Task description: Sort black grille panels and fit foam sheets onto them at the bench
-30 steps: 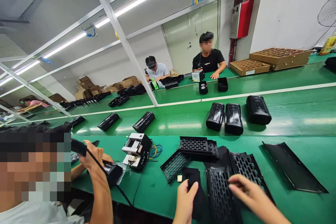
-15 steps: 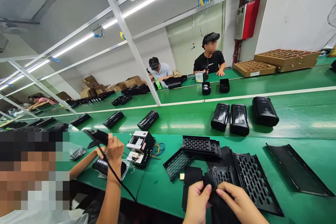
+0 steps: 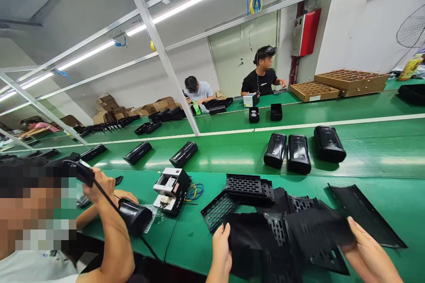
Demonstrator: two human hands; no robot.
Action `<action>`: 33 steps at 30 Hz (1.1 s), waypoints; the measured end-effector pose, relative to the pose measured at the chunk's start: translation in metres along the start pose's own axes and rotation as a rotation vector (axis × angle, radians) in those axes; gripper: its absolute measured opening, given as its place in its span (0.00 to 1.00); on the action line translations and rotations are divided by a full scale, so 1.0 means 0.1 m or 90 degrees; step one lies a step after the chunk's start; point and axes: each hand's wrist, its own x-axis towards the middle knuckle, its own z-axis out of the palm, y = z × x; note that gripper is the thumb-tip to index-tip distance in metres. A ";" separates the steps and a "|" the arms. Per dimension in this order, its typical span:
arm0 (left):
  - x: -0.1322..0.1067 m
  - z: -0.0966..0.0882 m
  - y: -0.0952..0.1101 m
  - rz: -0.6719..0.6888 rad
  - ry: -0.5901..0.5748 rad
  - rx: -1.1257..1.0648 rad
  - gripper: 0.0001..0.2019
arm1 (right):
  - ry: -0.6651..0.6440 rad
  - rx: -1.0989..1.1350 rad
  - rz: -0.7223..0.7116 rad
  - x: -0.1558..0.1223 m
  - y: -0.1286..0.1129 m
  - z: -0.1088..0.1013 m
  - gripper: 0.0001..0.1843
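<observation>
My left hand (image 3: 222,247) pinches the edge of a thin black sheet (image 3: 249,241) between thumb and fingers. On the other side, my right hand (image 3: 370,247) grips the outer edge of a black sheet (image 3: 318,227), which is smeared by motion. Whether these are two sheets or two halves of one, I cannot tell; a perforated panel shows in the gap between them. Beneath and behind lie black slotted panels (image 3: 249,183), some stacked, with another slotted panel (image 3: 217,210) tilted at the left. A smooth curved black panel (image 3: 368,214) lies right of my right hand.
Three glossy black cases (image 3: 299,154) stand on the green conveyor (image 3: 226,159) ahead. To the left sits a small black-and-white machine (image 3: 171,190) with coiled wires. A co-worker's raised hand (image 3: 99,183) beside me holds a corded black tool. Cardboard trays (image 3: 315,90) sit across the line.
My hands have moved apart from a close pinch, and the black sheet material is now spread wide between them. The co-worker at left has drawn the corded tool back toward their head.
</observation>
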 end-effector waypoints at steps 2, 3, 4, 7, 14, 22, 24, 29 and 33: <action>0.10 -0.06 -0.10 0.021 0.026 0.086 0.12 | 0.010 0.022 -0.014 0.01 -0.09 -0.04 0.11; 0.14 -0.09 -0.14 0.031 0.028 0.135 0.11 | 0.000 0.032 -0.021 0.00 -0.12 -0.04 0.11; 0.16 -0.11 -0.17 0.041 0.037 0.180 0.10 | -0.014 0.042 -0.022 -0.02 -0.14 -0.04 0.12; 0.17 -0.14 -0.23 0.078 0.068 0.306 0.10 | -0.036 0.068 0.011 -0.10 -0.16 -0.03 0.11; -0.04 -0.02 -0.20 0.285 0.146 0.894 0.26 | 0.005 0.135 0.195 -0.35 -0.10 0.11 0.12; -0.54 0.56 0.05 0.195 -0.255 0.336 0.22 | -0.119 0.181 0.327 -0.60 0.08 0.31 0.12; -0.67 0.71 0.02 0.022 -0.362 0.140 0.29 | -0.168 0.158 0.327 -0.65 0.15 0.35 0.13; -0.85 0.83 0.02 -0.136 -0.330 -0.127 0.22 | -0.132 0.194 0.346 -0.79 0.24 0.45 0.17; -0.91 0.73 0.21 -0.100 -0.313 -0.107 0.16 | -0.113 0.244 0.339 -0.91 0.19 0.49 0.20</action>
